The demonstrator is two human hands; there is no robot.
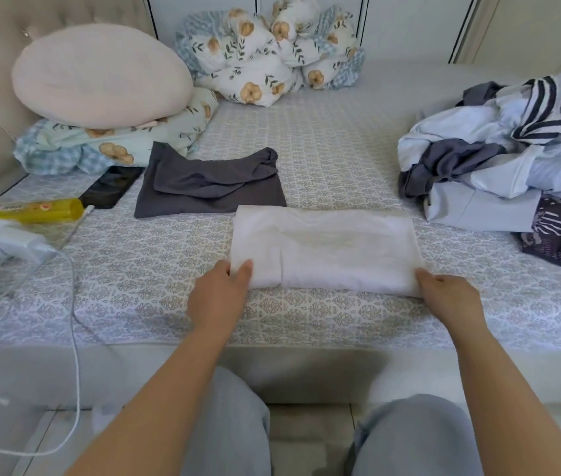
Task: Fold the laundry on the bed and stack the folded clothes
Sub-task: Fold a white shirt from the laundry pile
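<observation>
Both hands — left hand (219, 293), right hand (447, 297) — pinch the near corners of a folded white cotton garment (323, 249) just in front of the folded dark grey garment (210, 183); lift evenly, keeping edges aligned.

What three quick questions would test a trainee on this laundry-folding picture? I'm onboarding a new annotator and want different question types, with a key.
1. True or false: both hands grip the near corners of the white garment.
2. Which lies just beyond the white garment? A) yellow bottle B) folded dark grey garment C) pink cushion
3. Fill in: the pile of unfolded clothes lies on the person's ____ side of the bed.

Key: 1 true: left hand and right hand each hold a corner. 2 B. 3 right.
</observation>
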